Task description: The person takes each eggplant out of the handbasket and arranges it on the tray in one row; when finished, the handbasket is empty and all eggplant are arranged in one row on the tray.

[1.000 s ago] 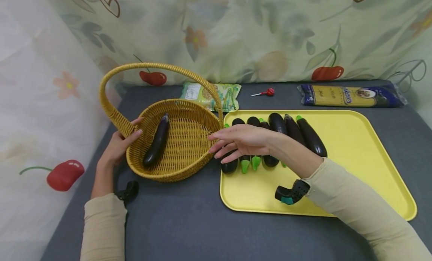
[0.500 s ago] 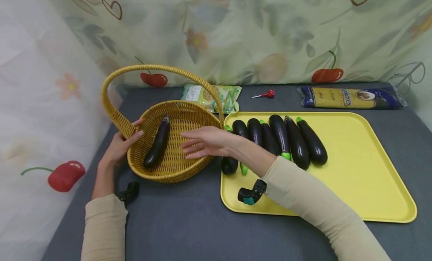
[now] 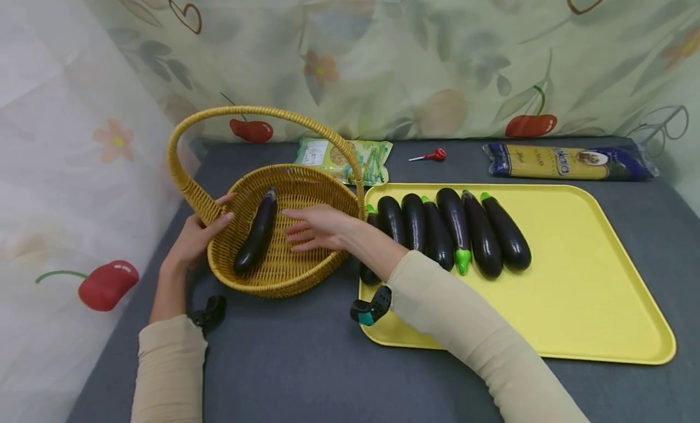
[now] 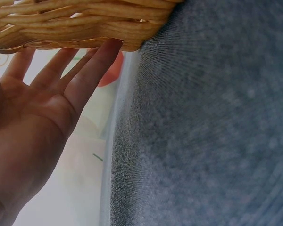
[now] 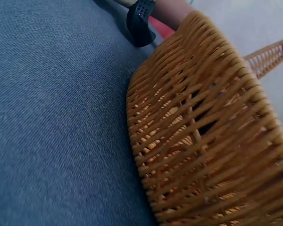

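A woven wicker basket (image 3: 284, 287) with a tall arched handle stands at the left, and one eggplant (image 3: 256, 234) lies along its inner left side. My left hand (image 3: 192, 240) grips the basket's left rim near the foot of the handle, thumb on top; the left wrist view has its fingers (image 4: 87, 77) against the outer wall. Over the basket's right half is my right hand (image 3: 317, 228), fingers extended, holding nothing and apart from the eggplant. The right wrist view is filled mostly by the basket's outer wall (image 5: 193, 141). Several eggplants (image 3: 454, 222) lie side by side on a yellow tray (image 3: 585, 277).
Behind the basket lies a green food packet (image 3: 372, 158). A red lollipop (image 3: 437, 154) and a spaghetti packet (image 3: 569, 160) sit along the back of the dark table (image 3: 284, 362). My right forearm crosses the tray's left part, hiding some eggplants' lower ends.
My right hand has moved left from over the tray's eggplants to over the basket, its fingers staying extended. The left hand keeps its hold, and the basket stays put.
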The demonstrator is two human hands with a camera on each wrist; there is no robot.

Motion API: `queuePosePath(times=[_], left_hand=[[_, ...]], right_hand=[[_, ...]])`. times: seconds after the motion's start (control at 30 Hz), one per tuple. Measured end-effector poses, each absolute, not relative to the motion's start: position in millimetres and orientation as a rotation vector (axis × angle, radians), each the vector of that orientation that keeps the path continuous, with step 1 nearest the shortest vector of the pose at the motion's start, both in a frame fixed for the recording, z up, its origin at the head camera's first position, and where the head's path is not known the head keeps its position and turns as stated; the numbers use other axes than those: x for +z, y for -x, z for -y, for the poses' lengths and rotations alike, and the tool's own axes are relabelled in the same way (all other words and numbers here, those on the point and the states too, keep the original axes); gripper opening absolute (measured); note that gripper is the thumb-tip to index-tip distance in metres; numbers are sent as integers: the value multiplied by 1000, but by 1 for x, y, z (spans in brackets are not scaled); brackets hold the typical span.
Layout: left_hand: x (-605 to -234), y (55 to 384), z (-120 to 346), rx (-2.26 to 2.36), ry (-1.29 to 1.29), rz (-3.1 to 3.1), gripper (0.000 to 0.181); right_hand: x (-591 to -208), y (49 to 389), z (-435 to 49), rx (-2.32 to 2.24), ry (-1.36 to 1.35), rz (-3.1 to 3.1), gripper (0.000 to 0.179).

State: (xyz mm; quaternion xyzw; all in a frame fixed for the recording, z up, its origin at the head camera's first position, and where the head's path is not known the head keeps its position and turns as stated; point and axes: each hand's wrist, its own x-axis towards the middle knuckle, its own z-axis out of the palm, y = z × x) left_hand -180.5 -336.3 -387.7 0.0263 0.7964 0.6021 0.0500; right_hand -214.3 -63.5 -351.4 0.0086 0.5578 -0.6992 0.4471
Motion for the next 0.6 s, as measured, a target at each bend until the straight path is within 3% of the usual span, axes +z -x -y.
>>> queuePosePath(times=[0.6], left_hand=[[-389,180,338,1853,-86,-2424,56]], right_hand=[[-361,220,99,-1688,-143,-1429,53]])
